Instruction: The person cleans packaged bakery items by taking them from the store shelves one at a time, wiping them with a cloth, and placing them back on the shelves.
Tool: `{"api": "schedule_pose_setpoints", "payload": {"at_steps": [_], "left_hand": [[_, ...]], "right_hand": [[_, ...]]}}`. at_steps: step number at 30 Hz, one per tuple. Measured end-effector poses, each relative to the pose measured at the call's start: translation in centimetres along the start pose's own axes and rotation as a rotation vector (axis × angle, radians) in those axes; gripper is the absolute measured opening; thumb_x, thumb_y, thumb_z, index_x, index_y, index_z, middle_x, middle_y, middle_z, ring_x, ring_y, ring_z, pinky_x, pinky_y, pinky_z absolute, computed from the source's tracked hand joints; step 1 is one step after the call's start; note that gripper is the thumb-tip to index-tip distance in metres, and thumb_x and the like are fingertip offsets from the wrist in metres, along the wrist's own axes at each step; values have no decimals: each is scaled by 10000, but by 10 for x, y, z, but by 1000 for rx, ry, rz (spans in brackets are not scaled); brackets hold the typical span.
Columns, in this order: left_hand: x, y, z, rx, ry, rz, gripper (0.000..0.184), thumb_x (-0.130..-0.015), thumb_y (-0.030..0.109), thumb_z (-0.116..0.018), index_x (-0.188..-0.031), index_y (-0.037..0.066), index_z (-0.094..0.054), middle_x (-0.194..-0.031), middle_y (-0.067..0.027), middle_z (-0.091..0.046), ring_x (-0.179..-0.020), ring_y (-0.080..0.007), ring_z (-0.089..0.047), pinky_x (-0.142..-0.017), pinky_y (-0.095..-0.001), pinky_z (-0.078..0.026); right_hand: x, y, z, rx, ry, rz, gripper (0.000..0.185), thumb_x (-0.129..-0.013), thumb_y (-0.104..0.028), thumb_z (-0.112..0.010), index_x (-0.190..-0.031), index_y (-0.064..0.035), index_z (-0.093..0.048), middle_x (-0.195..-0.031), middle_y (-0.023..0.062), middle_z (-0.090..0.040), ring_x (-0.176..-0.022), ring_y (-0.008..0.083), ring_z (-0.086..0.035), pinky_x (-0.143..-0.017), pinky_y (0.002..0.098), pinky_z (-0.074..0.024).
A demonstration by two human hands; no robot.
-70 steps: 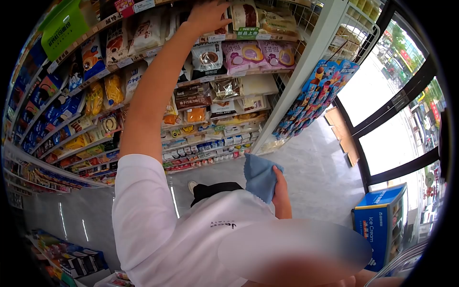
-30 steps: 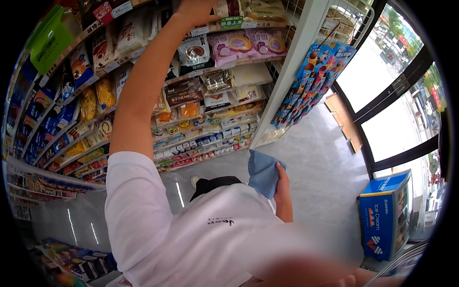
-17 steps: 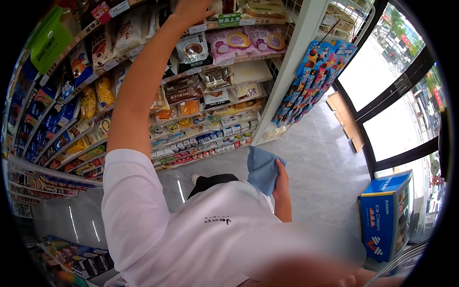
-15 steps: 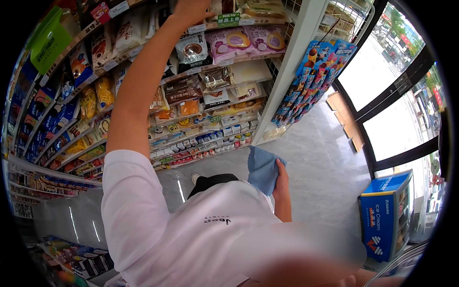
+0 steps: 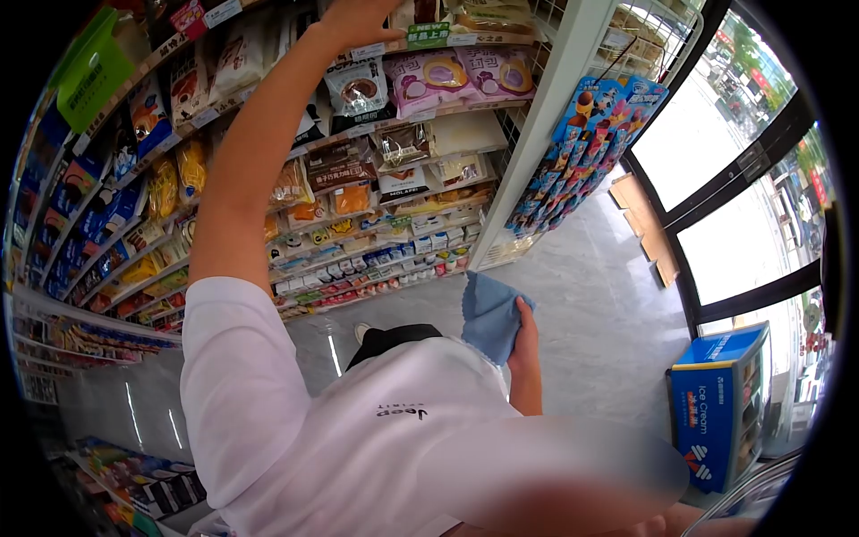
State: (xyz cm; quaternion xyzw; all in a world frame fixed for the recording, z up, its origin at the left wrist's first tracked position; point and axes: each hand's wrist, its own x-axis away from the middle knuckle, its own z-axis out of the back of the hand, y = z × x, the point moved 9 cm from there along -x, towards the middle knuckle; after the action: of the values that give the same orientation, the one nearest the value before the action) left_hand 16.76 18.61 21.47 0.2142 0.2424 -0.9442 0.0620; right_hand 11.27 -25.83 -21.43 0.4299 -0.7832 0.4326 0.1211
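Observation:
My left hand (image 5: 358, 21) is raised to an upper shelf at the top edge of the view, beside the bread packages and the green label (image 5: 428, 36). One finger points right, apart from the others, whose tips are cut off by the frame; I see nothing held in it. Below it hang a white-and-black package (image 5: 360, 91) and purple bread packages (image 5: 431, 80). My right hand (image 5: 526, 338) is closed on a blue cloth (image 5: 490, 315), low in front of my body, over the floor.
Curved shelves of packaged food (image 5: 344, 170) run across the left and centre. A white post (image 5: 546, 116) ends them, with a blue ice-cream display sheet (image 5: 591, 148) beside it. Glass doors (image 5: 725, 259), cardboard (image 5: 644, 228) and a blue ice cream freezer (image 5: 716, 403) stand right.
My left hand has shifted left along the upper shelf, with its fingers now partly out of frame. The right hand keeps hold of the cloth. The view has moved slightly.

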Motion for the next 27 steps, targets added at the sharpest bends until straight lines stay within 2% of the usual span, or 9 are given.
{"api": "schedule_pose_setpoints", "payload": {"at_steps": [5, 8, 11, 14, 17, 20, 23, 27], "left_hand": [[-6, 0, -4, -87, -78, 16, 868, -867, 518, -666, -1544, 97, -325, -1582, -153, -345, -1431, -320, -369, -1158, -457, -339], [-17, -11, -19, 43, -160, 45, 903, -847, 514, -692, -1553, 105, -306, -1597, -154, -318, -1436, -324, -364, -1145, -454, -360], [-18, -5, -6, 16, -161, 74, 917, -814, 487, -729, -1537, 85, -334, -1576, -171, -345, -1396, -332, -416, -1109, -441, -407], [-20, -2, -5, 32, -89, 87, 848, -815, 430, -732, -1498, 63, -391, -1527, -188, -409, -1299, -344, -513, -1056, -432, -458], [-21, -3, -7, 18, 127, -29, 729, -855, 397, -678, -1454, 54, -445, -1462, -194, -481, -1198, -359, -578, -991, -444, -495], [-15, -11, 8, 204, 24, 129, 628, -901, 362, -609, -1438, 68, -468, -1390, -197, -547, -1151, -375, -599, -952, -465, -507], [-15, -17, 7, 193, 113, 119, 571, -936, 354, -560, -1424, 68, -488, -1293, -192, -606, -1063, -390, -629, -875, -487, -524], [-9, -2, 28, 144, 246, 90, 528, -955, 365, -565, -1393, 74, -522, -1190, -166, -646, -901, -379, -656, -767, -482, -537]], "right_hand": [[6, -4, -2, 4, 29, 13, 520, -969, -383, -592, -1310, 7, -551, -1250, 144, -642, -1129, 283, -638, -997, 403, -515], [6, -5, -2, -7, 8, 26, 510, -967, -379, -596, -1303, 3, -558, -1250, 135, -643, -1129, 275, -638, -1002, 398, -512], [6, -2, 2, -24, 23, 13, 500, -968, -376, -595, -1294, 2, -566, -1248, 132, -645, -1129, 270, -638, -1003, 394, -510], [10, -3, 1, -30, 30, 15, 495, -969, -376, -595, -1288, 2, -570, -1243, 132, -648, -1129, 270, -639, -1001, 394, -512], [7, -1, 7, -38, 14, 29, 499, -969, -377, -595, -1288, 6, -568, -1242, 135, -648, -1130, 274, -640, -999, 397, -513], [5, 0, 16, -45, 20, 47, 507, -967, -380, -596, -1289, 11, -565, -1239, 140, -647, -1133, 279, -639, -1000, 399, -513], [2, 1, 23, -37, 57, 51, 516, -965, -383, -596, -1292, 15, -561, -1235, 146, -646, -1126, 283, -640, -1000, 401, -512], [9, -5, 10, -16, 55, 49, 526, -963, -389, -598, -1296, 17, -556, -1235, 150, -644, -1115, 282, -643, -994, 403, -514]]}}
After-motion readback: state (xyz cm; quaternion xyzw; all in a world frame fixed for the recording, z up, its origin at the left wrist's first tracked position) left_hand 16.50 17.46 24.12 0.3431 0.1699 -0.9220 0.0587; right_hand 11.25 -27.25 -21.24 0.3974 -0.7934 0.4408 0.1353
